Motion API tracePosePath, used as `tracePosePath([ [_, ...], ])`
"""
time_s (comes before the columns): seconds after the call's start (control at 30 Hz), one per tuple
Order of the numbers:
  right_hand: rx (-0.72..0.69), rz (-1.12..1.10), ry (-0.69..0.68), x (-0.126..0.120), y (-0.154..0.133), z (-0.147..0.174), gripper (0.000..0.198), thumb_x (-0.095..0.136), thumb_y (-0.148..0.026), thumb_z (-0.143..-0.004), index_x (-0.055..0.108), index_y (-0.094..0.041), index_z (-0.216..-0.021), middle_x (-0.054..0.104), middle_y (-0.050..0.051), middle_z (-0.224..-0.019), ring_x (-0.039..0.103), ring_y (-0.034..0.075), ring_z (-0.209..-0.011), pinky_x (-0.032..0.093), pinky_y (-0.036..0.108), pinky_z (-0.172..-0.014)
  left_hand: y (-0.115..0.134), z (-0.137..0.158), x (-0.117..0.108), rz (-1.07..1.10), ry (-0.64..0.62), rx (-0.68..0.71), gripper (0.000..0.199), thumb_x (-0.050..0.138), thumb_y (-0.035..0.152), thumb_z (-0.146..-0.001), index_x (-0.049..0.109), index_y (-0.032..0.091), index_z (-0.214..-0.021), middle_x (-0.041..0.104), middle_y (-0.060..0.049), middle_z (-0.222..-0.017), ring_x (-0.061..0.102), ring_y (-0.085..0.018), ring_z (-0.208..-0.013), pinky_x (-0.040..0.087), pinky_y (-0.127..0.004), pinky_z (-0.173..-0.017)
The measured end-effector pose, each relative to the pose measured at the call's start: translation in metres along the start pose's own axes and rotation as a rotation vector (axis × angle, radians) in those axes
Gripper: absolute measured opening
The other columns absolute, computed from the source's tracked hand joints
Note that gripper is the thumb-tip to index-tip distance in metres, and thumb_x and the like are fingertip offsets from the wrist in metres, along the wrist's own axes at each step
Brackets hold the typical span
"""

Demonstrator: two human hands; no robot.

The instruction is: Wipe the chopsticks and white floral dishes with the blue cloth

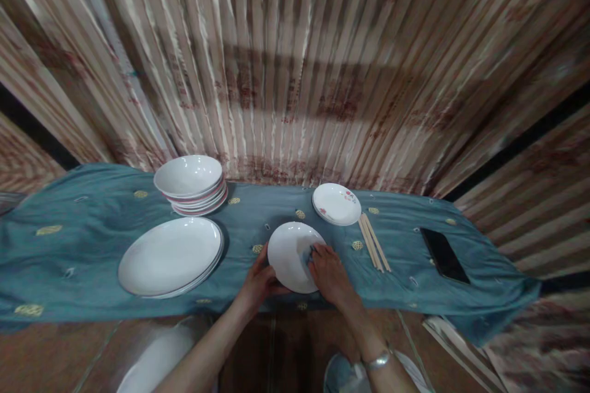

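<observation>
A round white plate (289, 258) is tipped slightly up near the front edge of the cloth-covered table. My left hand (260, 279) grips its left rim, thumb on the near side and fingers reaching underneath. On the right part of the plate's face, my right hand (328, 270) presses with bent fingers. A small blue-grey piece (306, 252) that looks like cloth shows at those fingertips; most of it is hidden. Behind the plate lie small stacked plates with pink flowers (335, 204), and wooden chopsticks (374, 242) rest to the right.
Large oval plates (170, 255) are stacked at the left, with a pile of bowls (188, 178) behind them. A black phone (444, 255) lies at the right on the teal tablecloth (258, 202). A pleated curtain (286, 86) hangs behind. Below the front edge sits a white stool-like shape (159, 359).
</observation>
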State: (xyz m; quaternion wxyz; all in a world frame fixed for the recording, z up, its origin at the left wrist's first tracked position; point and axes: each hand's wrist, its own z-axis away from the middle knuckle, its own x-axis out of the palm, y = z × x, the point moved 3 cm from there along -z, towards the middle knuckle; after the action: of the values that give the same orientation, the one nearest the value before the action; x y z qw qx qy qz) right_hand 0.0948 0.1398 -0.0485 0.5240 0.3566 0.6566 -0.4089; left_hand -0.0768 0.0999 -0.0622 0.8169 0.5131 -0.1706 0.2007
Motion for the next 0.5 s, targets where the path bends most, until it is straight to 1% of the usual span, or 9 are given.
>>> tracePosePath([
  [0.1, -0.020, -0.020, -0.076, -0.010, -0.004, 0.005, 0.022, 0.048, -0.010, -0.088, 0.070, -0.011, -0.091, 0.065, 0.016, -0.116, 0.056, 0.022, -0.114, 0.039, 0.035, -0.104, 0.000, 0.000, 0.001, -0.021, -0.019, 0.029, 0.098, 0.071, 0.026, -0.067, 0.018, 0.023, -0.150, 0.068, -0.001, -0.075, 0.066, -0.022, -0.067, 0.055, -0.037, -0.061],
  [0.23, -0.001, -0.112, -0.130, -0.016, -0.006, 0.011, 0.022, 0.049, -0.008, -0.086, 0.070, -0.012, -0.089, 0.067, 0.014, -0.113, 0.060, 0.023, -0.107, 0.044, 0.034, -0.097, 0.000, -0.001, 0.002, -0.016, -0.003, 0.027, 0.100, 0.072, 0.025, -0.064, 0.019, 0.022, -0.150, 0.068, -0.001, -0.073, 0.065, -0.022, -0.068, 0.054, -0.034, -0.059],
  [0.33, -0.012, -0.241, -0.115, -0.014, -0.009, 0.017, 0.019, 0.054, -0.011, -0.084, 0.069, -0.012, -0.095, 0.064, 0.014, -0.118, 0.058, 0.024, -0.111, 0.044, 0.035, -0.098, 0.002, 0.001, 0.004, -0.028, -0.012, 0.021, 0.103, 0.072, 0.025, -0.062, 0.018, 0.022, -0.150, 0.067, -0.001, -0.073, 0.065, -0.023, -0.068, 0.054, -0.034, -0.059],
  [0.4, -0.025, -0.364, -0.084, -0.011, -0.013, 0.019, 0.021, 0.056, -0.012, -0.083, 0.067, -0.013, -0.101, 0.063, 0.013, -0.121, 0.057, 0.024, -0.115, 0.042, 0.036, -0.100, 0.005, 0.004, 0.007, -0.033, -0.022, 0.032, 0.103, 0.071, 0.025, -0.063, 0.017, 0.022, -0.150, 0.067, -0.001, -0.075, 0.065, -0.022, -0.070, 0.053, -0.033, -0.059],
  [0.5, -0.063, -0.546, -0.039, -0.006, -0.023, 0.015, 0.023, 0.057, -0.012, -0.082, 0.065, -0.018, -0.103, 0.065, 0.009, -0.118, 0.059, 0.021, -0.111, 0.044, 0.034, -0.098, 0.007, 0.007, 0.009, -0.059, -0.019, 0.044, 0.100, 0.069, 0.023, -0.065, 0.018, 0.022, -0.150, 0.067, -0.002, -0.079, 0.062, -0.019, -0.067, 0.053, -0.031, -0.058],
])
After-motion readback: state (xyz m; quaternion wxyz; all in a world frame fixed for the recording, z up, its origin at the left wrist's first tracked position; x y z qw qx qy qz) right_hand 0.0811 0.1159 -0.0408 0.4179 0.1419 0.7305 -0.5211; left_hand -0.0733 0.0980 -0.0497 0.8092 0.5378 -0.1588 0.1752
